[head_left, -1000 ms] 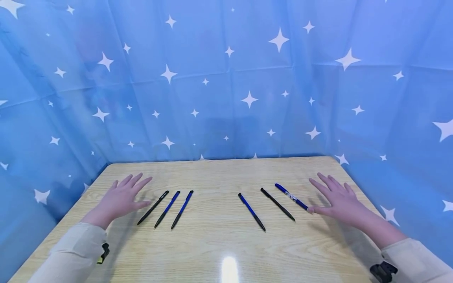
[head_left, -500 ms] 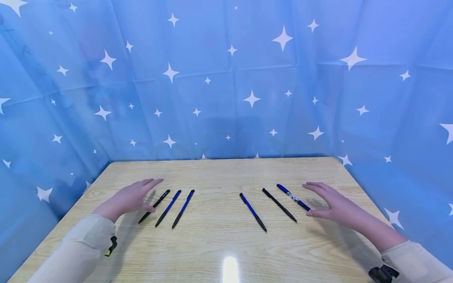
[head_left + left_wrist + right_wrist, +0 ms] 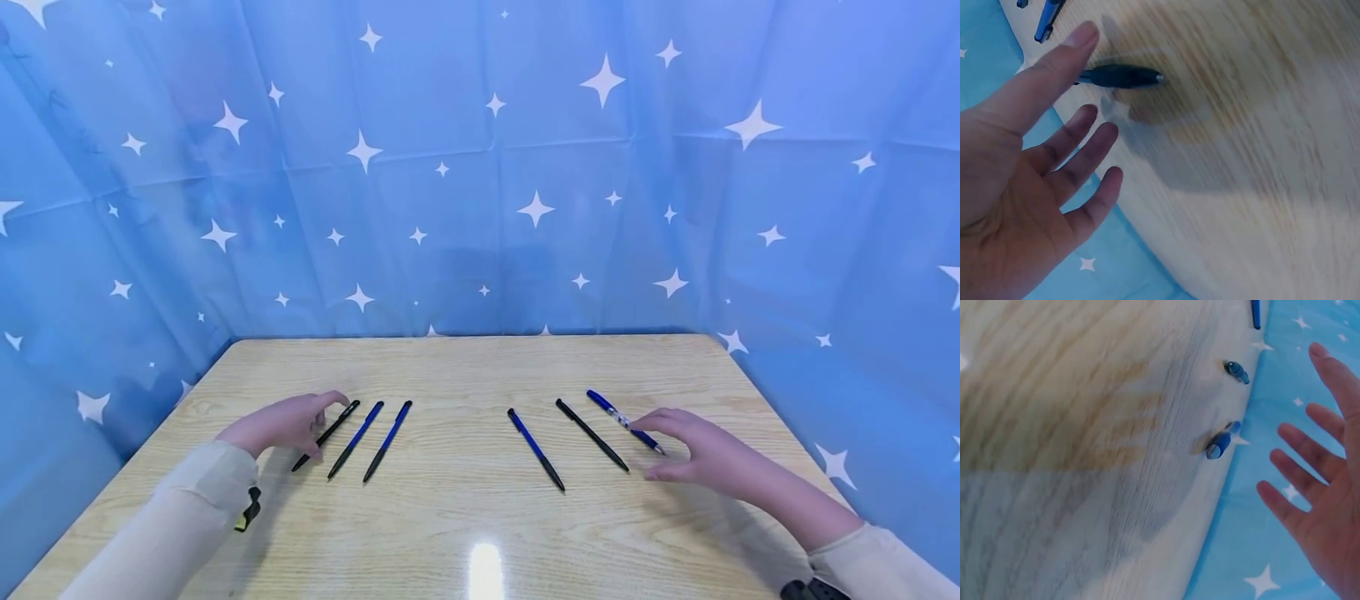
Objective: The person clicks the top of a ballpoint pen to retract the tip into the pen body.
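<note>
On the left of the table, my left hand (image 3: 291, 421) hovers over a black pen (image 3: 335, 427), the outermost of three pens there. Its fingers bend loosely downward with the thumb apart, and in the left wrist view that pen (image 3: 1124, 76) lies beyond the thumb, not gripped. Beside it are two blue pens with dark grips, one blue pen (image 3: 363, 433) in the middle and another blue pen (image 3: 392, 435) innermost. At the right, my right hand (image 3: 697, 450) reaches over a blue-and-white patterned pen (image 3: 604, 403), thumb and fingers spread apart. Its fingertips overlap that pen in the head view.
Toward the middle right lie a second black pen (image 3: 592, 436) and a blue pen (image 3: 536, 448). All the pens rest on a wooden table (image 3: 465, 517). A blue curtain with white stars (image 3: 480, 208) hangs behind and beside the table.
My left hand has moved inward and down over the black pen, its fingers bending. The right hand has moved slightly inward and lower, its fingers drawing together. The pens lie where they were.
</note>
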A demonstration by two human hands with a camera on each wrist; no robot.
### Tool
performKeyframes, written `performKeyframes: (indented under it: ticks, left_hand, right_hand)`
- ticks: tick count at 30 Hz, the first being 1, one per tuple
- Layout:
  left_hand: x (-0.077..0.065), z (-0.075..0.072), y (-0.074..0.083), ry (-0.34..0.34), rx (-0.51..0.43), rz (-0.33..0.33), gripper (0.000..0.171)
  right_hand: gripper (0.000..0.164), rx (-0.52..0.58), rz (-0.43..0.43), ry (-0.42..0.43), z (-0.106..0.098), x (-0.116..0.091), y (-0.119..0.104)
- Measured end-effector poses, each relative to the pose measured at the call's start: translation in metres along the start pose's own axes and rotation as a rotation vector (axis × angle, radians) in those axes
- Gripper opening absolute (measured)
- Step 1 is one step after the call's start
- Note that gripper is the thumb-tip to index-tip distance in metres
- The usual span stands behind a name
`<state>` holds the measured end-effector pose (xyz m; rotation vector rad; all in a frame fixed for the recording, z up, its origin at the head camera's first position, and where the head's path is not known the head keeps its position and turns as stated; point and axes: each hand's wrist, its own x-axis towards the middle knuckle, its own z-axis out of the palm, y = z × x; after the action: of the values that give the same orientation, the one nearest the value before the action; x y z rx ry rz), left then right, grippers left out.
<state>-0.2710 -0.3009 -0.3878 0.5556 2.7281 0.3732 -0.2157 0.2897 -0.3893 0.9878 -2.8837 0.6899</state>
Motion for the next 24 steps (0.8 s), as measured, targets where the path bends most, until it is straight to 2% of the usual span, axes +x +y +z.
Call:
performKeyframes:
  ticks: [10,19,24]
  left_hand:
    - [0.002,-0.001,-0.006,-0.072,-0.126,-0.015,0.067]
    - [0.008,0.002,-0.013,-0.104,-0.262,-0.078,0.064]
    - [0.008,0.002,-0.013,-0.114,-0.304,-0.113,0.063]
  right_hand:
    - [0.062,0.067,0.005,-0.064,0.002,0.0,-0.003]
    - [0.058,0.153,-0.002,-0.115,0.006,-0.001,-0.005]
    - [0.057,0.175,0.017,-0.155,0.007,-0.001,-0.004]
